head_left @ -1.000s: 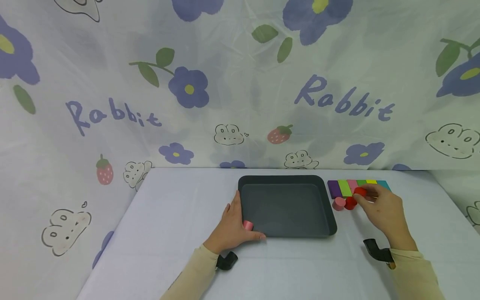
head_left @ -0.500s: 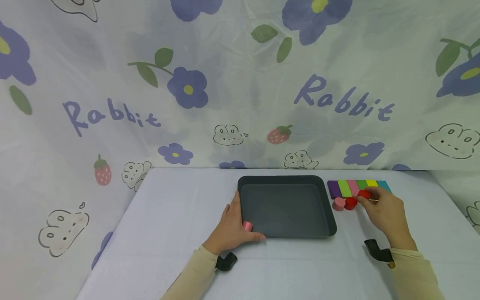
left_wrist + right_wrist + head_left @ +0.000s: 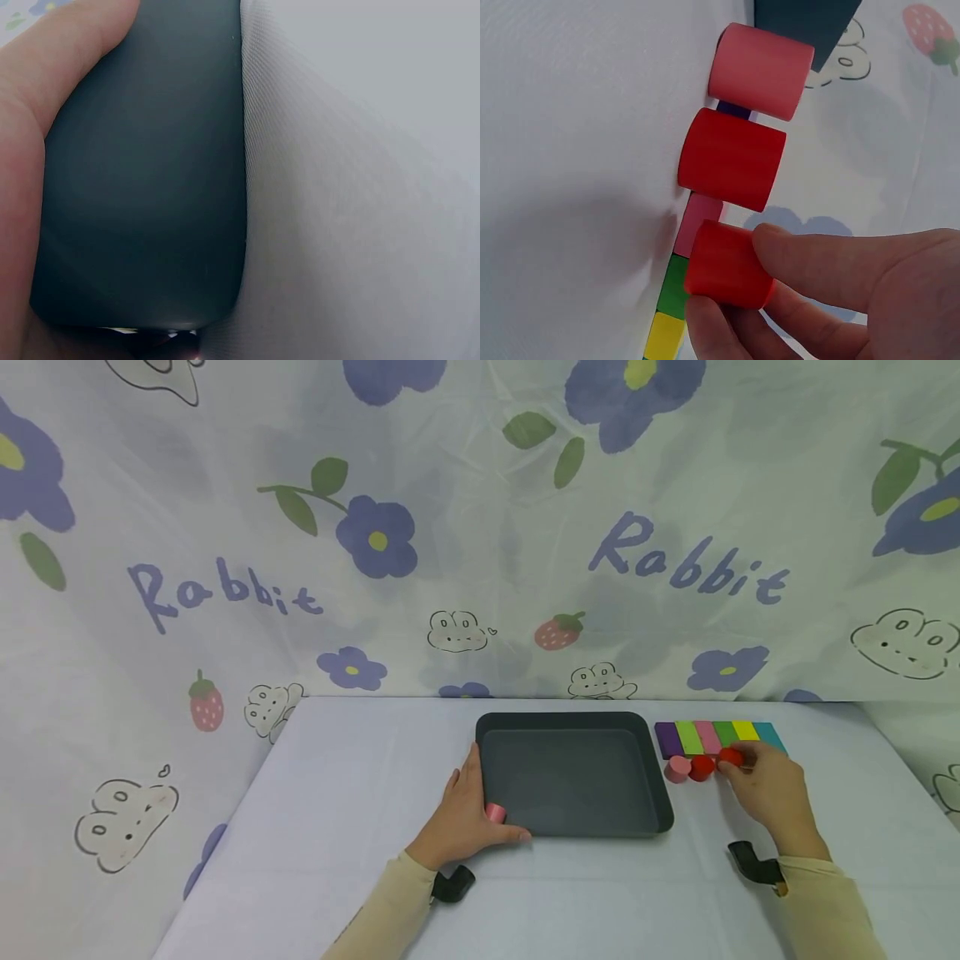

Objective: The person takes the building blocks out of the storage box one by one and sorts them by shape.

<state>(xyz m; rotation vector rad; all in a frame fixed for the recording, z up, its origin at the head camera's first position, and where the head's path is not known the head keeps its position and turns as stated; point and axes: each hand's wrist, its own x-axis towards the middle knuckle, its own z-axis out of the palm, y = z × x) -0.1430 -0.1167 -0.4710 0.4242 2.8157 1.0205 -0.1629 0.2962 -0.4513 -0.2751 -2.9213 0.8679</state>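
Observation:
My left hand [image 3: 461, 818] is spread around the near left corner of a dark grey tray [image 3: 577, 781]; its fingers lie along the left side and its thumb along the front. Close up, the left wrist view has the tray's outer wall [image 3: 150, 165] against that hand. A pink cylinder block [image 3: 495, 812] sits inside the same corner. At the right, my right hand [image 3: 771, 789] pinches a red cylinder block [image 3: 730, 264] between thumb and fingers. Beside it, another red cylinder block [image 3: 733, 159] and a pink cylinder block [image 3: 761, 71] stand in a row.
Behind the cylinders, right of the tray, lies a row of coloured rectangular blocks [image 3: 690, 737] in purple, lime, pink, green, yellow and blue. A white cloth [image 3: 600, 893] covers the table. A patterned curtain [image 3: 480, 552] hangs along the back edge.
My right hand has brought the red cylinder block slightly right and toward me, into line with the other two. The left hand and the tray keep their places.

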